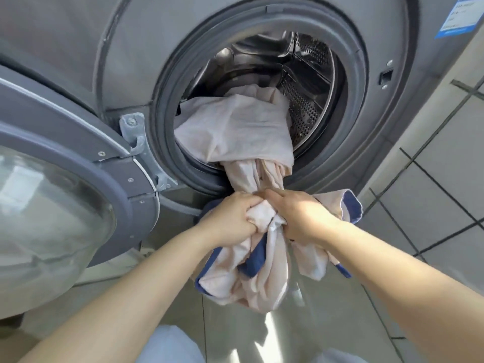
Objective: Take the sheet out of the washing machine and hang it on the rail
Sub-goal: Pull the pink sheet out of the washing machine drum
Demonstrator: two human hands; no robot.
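Glossy tiled floor [432,205], perforated steel drum [303,111], both grips, left hand [233,218], right hand [298,216], clutching crumpled pink sheet [235,129]

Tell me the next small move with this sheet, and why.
Probably keep pulling it toward you. Both the left hand and the right hand grip the bunched sheet just outside the door opening, but much of it still lies inside the drum.

door [52,195]: cut off left | label [458,17]: text blurred, unreadable
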